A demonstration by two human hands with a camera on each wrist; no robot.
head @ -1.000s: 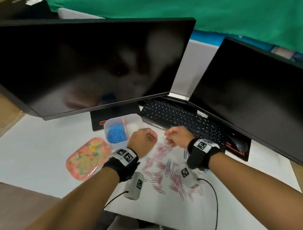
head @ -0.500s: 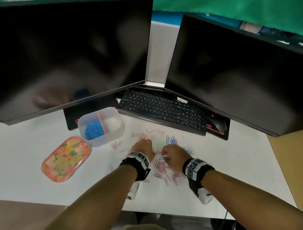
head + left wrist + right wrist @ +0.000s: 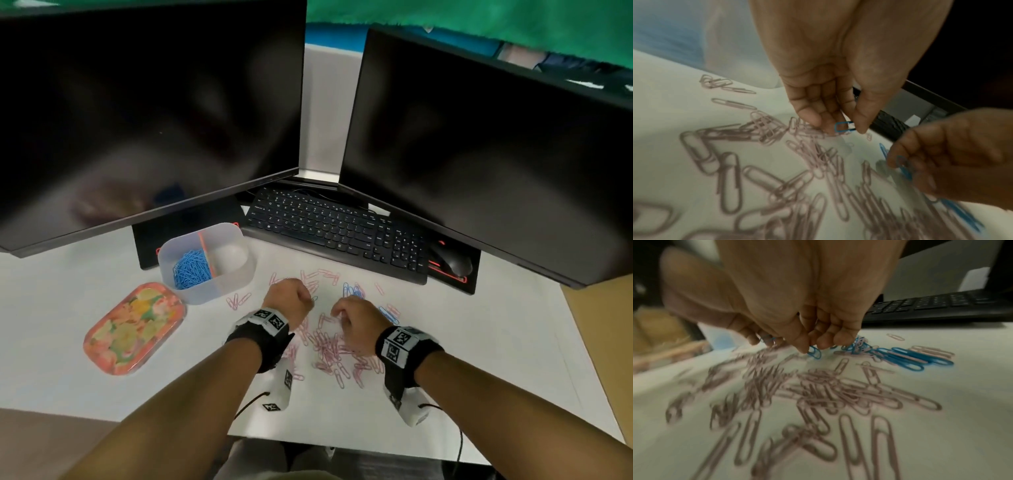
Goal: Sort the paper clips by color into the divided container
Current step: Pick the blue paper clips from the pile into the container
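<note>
Thumb and fingertips of the left hand [image 3: 830, 104] pinch a blue paper clip [image 3: 843, 127] at frame centre. Lower right, the right hand [image 3: 797, 318] pinches another blue clip [image 3: 815, 352]. Pink clips [image 3: 329, 346] lie scattered mid-frame; the divided container [image 3: 219, 291], upper left of them, holds blue clips in its left compartment.

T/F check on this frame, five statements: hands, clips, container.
1. The left hand pinches a blue paper clip. True.
2. The divided container holds blue clips in one compartment only. True.
3. The container's other compartment is full of pink clips. False: it looks empty.
4. The right hand rests on the keyboard. False: it pinches a blue clip at the pile.
5. Most loose clips on the desk are pink. True.
</note>
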